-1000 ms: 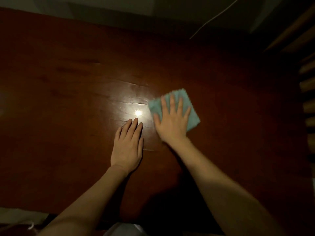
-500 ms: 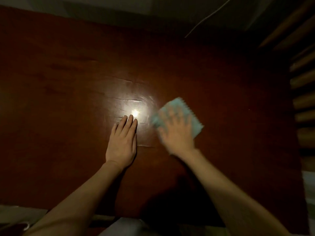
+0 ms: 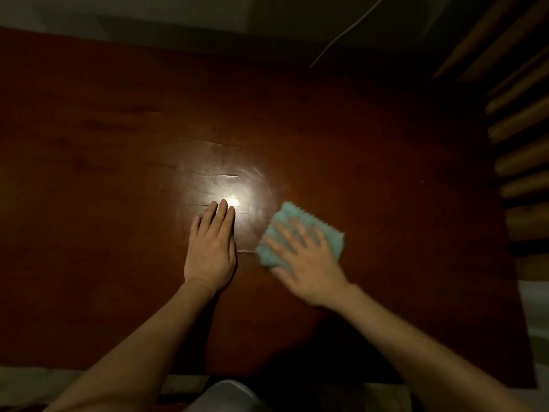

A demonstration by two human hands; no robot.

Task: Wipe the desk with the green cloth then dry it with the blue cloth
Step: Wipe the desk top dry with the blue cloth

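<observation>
The left hand [image 3: 211, 251] lies flat on the desk [image 3: 89, 203], fingers straight and together, holding nothing, just beside a bright glare spot. To its right, the right hand [image 3: 306, 263] presses a pale blue-green cloth [image 3: 300, 230] flat under spread fingers, motion-blurred. The cloth could bunch or slip free, and dim light may hide missed patches.

Both forearms are bare to the frame's edge; the hands [image 3: 211, 251] wear no gloves, rings or watch.
</observation>
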